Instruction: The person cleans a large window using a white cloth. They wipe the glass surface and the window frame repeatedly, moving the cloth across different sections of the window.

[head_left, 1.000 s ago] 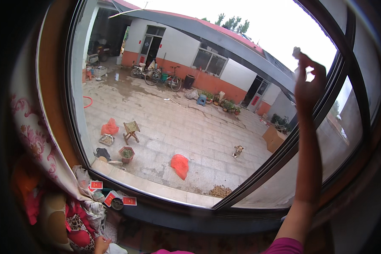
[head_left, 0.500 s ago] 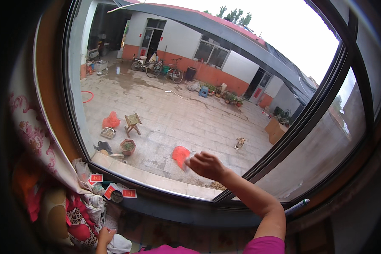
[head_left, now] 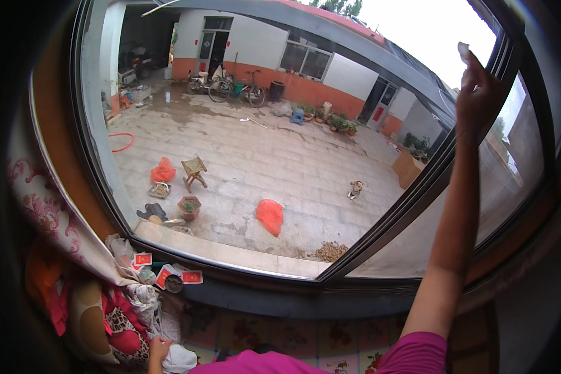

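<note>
My right hand (head_left: 478, 93) is raised on a stretched arm to the upper right of the window (head_left: 280, 149), near the dark frame upright (head_left: 445, 165). Its fingers are closed on a small white piece, which looks like a tissue or cloth (head_left: 463, 51), sticking out past the fingertips. Low at the left, my left hand (head_left: 159, 349) is curled beside a white cloth (head_left: 181, 359). Whether that hand grips anything does not show. Close to it lie a leopard-print and pink garment (head_left: 124, 330) and a crumpled white cloth (head_left: 144, 302).
The sill (head_left: 280, 299) holds red-and-white cards (head_left: 192, 277), a dark round tin (head_left: 174, 283) and a plastic bag (head_left: 119, 249). A floral curtain (head_left: 50, 212) hangs left. Outside, the yard has a folding stool (head_left: 194, 171), a red bag (head_left: 270, 217) and a small dog (head_left: 355, 189).
My right hand has swung up and to the right, from the lower middle of the window to its upper right, still with the white piece. The left hand has hardly moved.
</note>
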A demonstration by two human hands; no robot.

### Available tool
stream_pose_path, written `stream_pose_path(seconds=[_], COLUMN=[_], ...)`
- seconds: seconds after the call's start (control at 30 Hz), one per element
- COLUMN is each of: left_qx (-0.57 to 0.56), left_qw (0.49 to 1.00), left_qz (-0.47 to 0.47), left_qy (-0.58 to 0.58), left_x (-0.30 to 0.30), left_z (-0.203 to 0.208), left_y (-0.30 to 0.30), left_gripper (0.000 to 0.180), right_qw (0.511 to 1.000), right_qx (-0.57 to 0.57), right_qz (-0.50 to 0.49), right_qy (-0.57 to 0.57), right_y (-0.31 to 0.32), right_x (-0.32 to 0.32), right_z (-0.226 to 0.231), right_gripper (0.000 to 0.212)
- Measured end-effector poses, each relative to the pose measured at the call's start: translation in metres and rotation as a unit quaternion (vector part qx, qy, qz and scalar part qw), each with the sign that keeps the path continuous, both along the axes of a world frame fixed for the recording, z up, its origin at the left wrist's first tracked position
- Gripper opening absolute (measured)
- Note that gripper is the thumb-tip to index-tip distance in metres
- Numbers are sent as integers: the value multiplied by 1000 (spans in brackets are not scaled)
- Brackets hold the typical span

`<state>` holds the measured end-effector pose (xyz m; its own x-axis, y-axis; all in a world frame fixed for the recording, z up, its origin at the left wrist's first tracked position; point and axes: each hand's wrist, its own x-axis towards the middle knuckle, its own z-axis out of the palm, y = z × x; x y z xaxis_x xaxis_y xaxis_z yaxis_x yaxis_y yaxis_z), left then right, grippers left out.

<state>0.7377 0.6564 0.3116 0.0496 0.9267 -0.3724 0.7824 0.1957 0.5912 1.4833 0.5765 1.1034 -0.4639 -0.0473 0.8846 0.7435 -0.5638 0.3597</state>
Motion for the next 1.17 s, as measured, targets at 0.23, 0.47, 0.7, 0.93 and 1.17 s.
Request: stream_pose_path(seconds=[0.23,0.47,0.7,0.93,1.17], left_qx=[14,-7,-25,-30,-45], left_qw=[998,999,997,996,983], left_qz=[-57,-32,-66,-83,-173], left_qy=[8,-4,9,29,41], left_x=[44,10,35,37,85], left_z=[47,31,29,51,71], left_y=[22,8,6,3,19], left_gripper=[42,39,39,40,41], right_qw=[916,972,1000,975,784], right_qx=[-382,-216,-3,-149,-562], right_qz=[109,95,-8,143,44], right_qy=[-53,-23,27,84,259], right_y=[62,29,-33,42,9], right_x=[-129,-55,46,-70,-95], right_z=[-398,-192,-35,-365,-705], right_gripper=[22,20,27,35,26])
